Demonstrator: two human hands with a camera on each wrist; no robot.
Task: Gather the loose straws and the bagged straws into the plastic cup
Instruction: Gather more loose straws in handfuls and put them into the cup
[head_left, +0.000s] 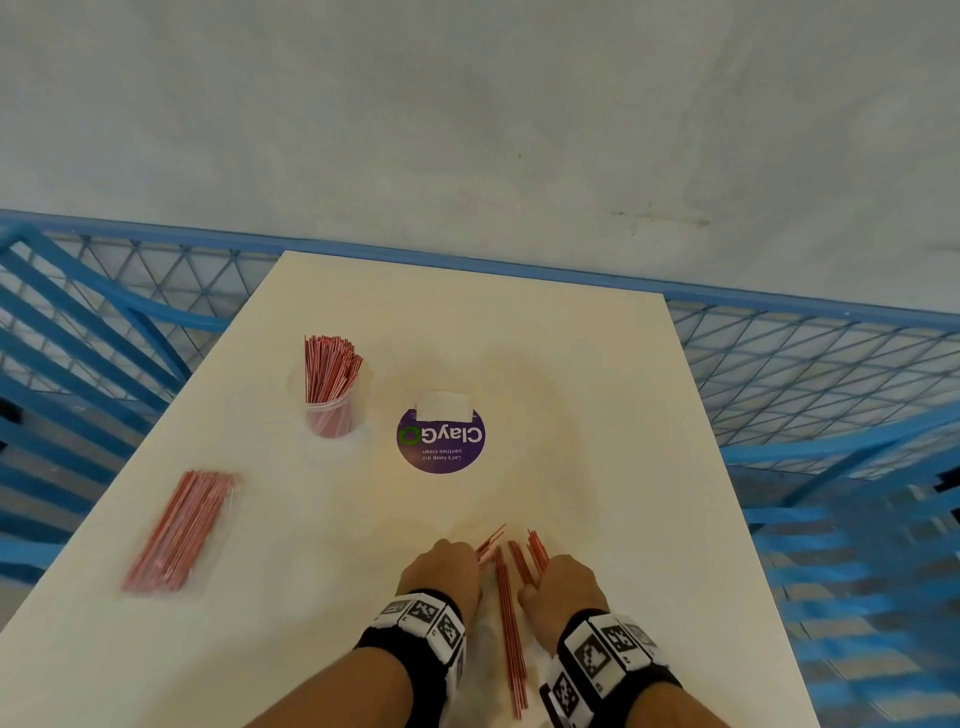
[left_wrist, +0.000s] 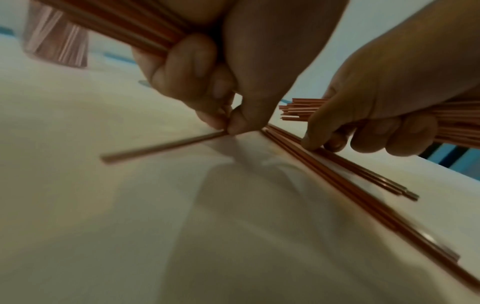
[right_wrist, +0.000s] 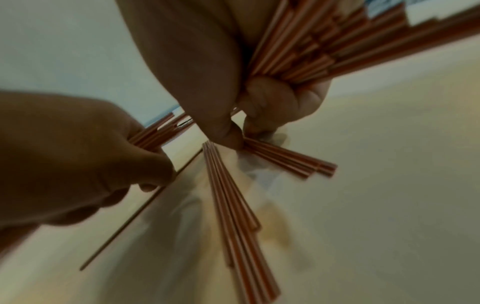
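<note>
Thin red loose straws (head_left: 510, 631) lie in a row on the white table near its front edge, between my two hands. My left hand (head_left: 451, 564) holds a bundle of straws (left_wrist: 124, 22) in its curled fingers and pinches one more straw (left_wrist: 161, 147) off the table. My right hand (head_left: 563, 577) grips its own bundle (right_wrist: 324, 47) and pinches several straws (right_wrist: 288, 158) at the tabletop. The clear plastic cup (head_left: 332, 410), holding many upright straws, stands far left of centre. A clear bag of straws (head_left: 179, 530) lies flat at the left.
A round purple sticker (head_left: 441, 441) with a white paper tab is stuck at the table's middle. Blue metal mesh railing (head_left: 810, 374) surrounds the white table (head_left: 597, 415) on the left, back and right. A grey wall rises behind.
</note>
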